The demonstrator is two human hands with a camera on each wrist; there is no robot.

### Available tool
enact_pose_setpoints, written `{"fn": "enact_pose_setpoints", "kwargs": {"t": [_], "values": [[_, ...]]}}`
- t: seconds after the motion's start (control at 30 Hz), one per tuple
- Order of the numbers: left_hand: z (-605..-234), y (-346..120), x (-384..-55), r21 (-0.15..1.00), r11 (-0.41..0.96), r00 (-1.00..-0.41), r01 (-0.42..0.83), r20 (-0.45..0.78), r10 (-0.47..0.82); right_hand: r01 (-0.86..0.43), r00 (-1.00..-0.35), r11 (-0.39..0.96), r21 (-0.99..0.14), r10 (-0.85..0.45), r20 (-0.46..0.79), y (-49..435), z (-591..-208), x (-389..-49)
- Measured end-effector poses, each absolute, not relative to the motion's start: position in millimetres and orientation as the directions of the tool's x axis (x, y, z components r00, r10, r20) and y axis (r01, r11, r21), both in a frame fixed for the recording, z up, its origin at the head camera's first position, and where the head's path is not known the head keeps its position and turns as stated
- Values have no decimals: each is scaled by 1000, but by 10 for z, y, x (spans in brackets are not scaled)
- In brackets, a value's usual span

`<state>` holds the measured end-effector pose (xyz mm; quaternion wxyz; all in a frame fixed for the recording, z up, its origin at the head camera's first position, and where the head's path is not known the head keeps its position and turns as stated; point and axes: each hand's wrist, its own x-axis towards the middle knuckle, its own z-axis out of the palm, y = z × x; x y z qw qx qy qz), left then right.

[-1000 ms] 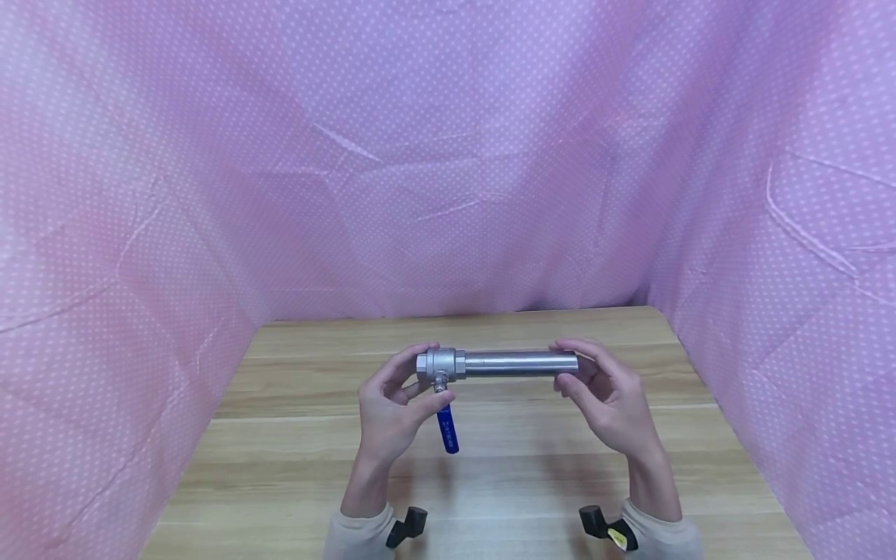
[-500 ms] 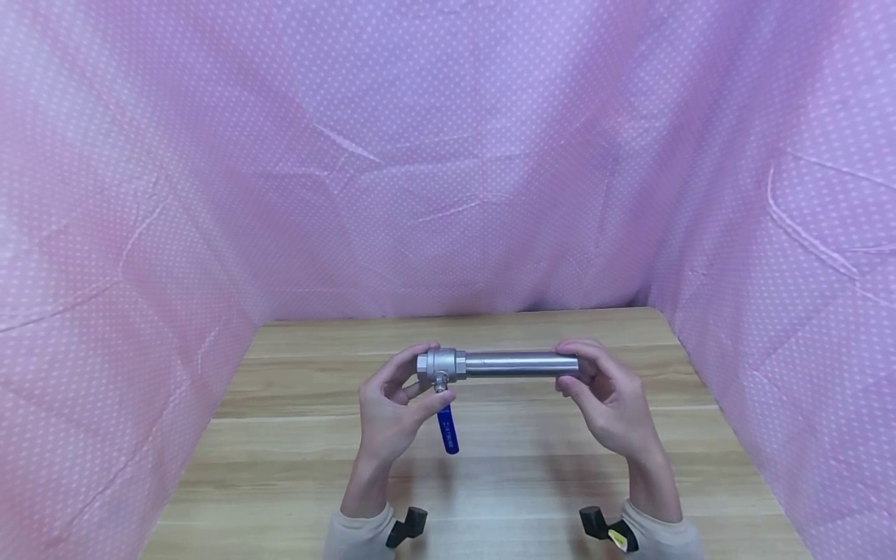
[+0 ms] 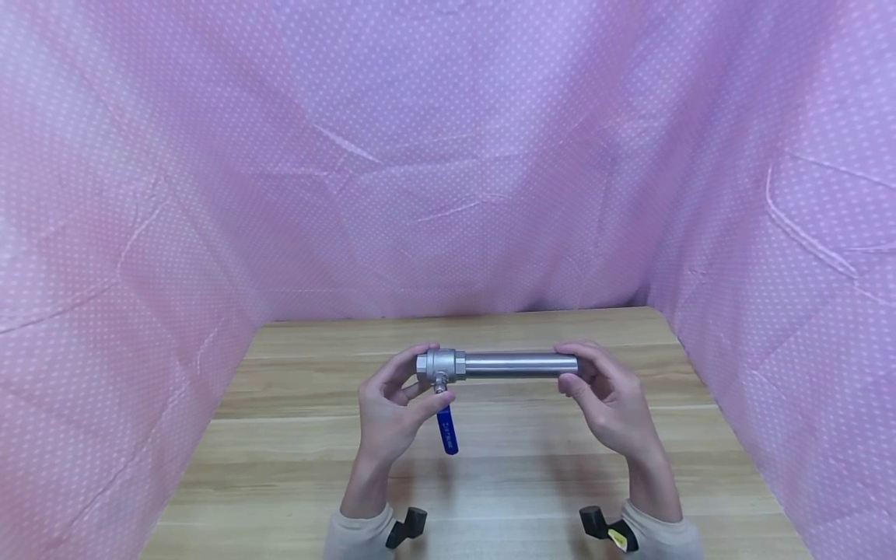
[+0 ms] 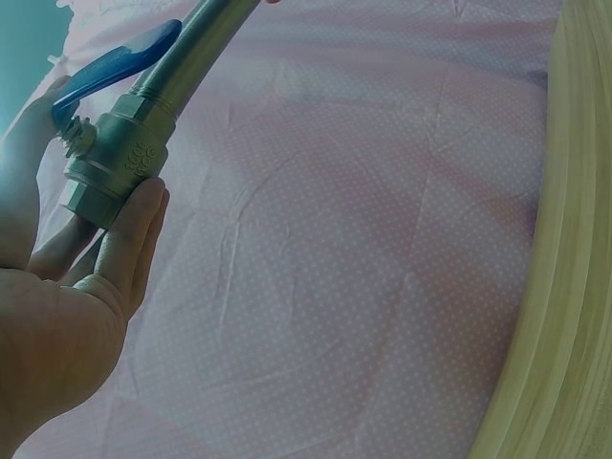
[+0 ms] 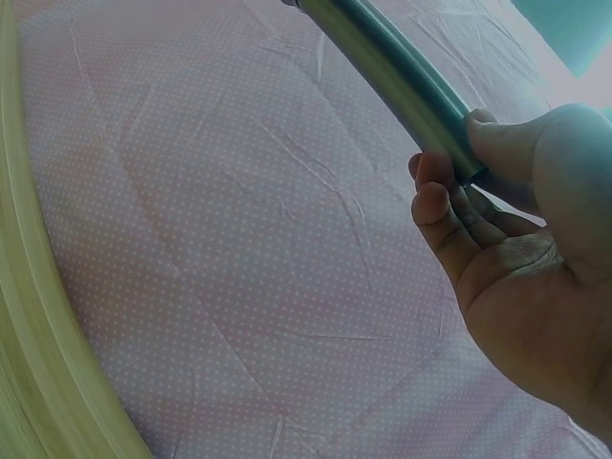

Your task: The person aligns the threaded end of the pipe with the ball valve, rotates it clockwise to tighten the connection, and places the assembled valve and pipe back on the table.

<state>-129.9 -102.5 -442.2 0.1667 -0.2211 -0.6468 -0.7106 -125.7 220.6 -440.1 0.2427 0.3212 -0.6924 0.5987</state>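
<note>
A silver ball valve (image 3: pixel 442 364) with a blue lever handle (image 3: pixel 448 432) is joined to a straight steel pipe (image 3: pixel 518 365). Both hands hold this piece up over the table, the pipe lying level across the head view. My left hand (image 3: pixel 388 420) grips the valve body at its free end, its thumb against the base of the lever. In the left wrist view, the fingertips press the side of the valve body (image 4: pixel 120 158). My right hand (image 3: pixel 619 408) pinches the pipe's far end between thumb and fingers. The right wrist view shows that pipe end (image 5: pixel 402 76) between them.
Below is a light wooden table (image 3: pixel 518 498). Pink dotted cloth (image 3: pixel 448 194) hangs behind it and on both sides. Each sleeve cuff carries a black wrist mount, one at the left (image 3: pixel 407 526) and one at the right (image 3: pixel 605 526).
My right thumb and fingertips have shifted slightly to the right, towards the pipe's end. The left hand and the valve have hardly moved.
</note>
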Motion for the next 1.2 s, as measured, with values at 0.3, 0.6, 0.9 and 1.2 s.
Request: {"fn": "enact_pose_setpoints", "kwargs": {"t": [0.3,0.6,0.9,1.2], "values": [[-4416,-1023,-1284,846,-115,-848,521,528,47,-713,-700,169,-680,-142,700,2209,-4409,-1238],[-4423,-1017,-1280,845,-110,-847,524,531,42,-699,-715,135,-702,-141,685,2211,-4393,-1243],[-4423,-1020,-1281,846,-103,-848,523,528,36,-728,-658,-100,-678,-179,732,2194,-4386,-1262],[-4421,-1023,-1279,848,-112,-850,519,525,38,-732,-667,-37,-681,-169,726,2200,-4403,-1252]]}}
